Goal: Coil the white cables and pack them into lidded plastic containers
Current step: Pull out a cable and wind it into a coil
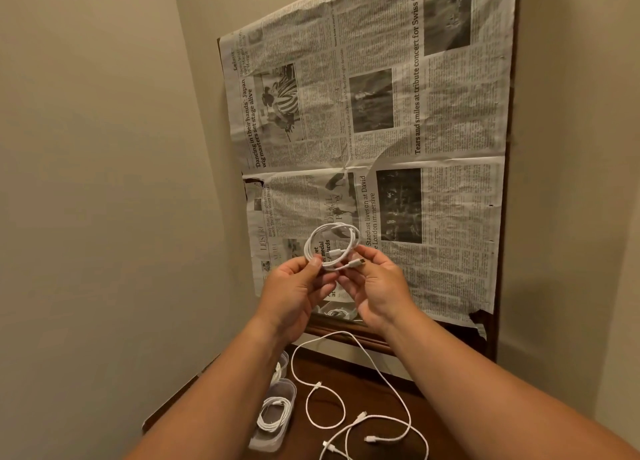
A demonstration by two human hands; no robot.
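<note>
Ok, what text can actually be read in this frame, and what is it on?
"Tears and smiles at tribute concert for Swiss fire": headline on the newspaper, cut off at the top.
"'Dancing in their hands': Japan wig masters set stage alive": same sheet.
"Stardust lives on at David", "London immersive": same sheet.
Body columns: too small to read.

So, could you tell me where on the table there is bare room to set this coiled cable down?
The table is bare inside the wide arc of the loose cables, below the wooden frame. Containers crowd the left; their loops clutter the near middle.
</note>
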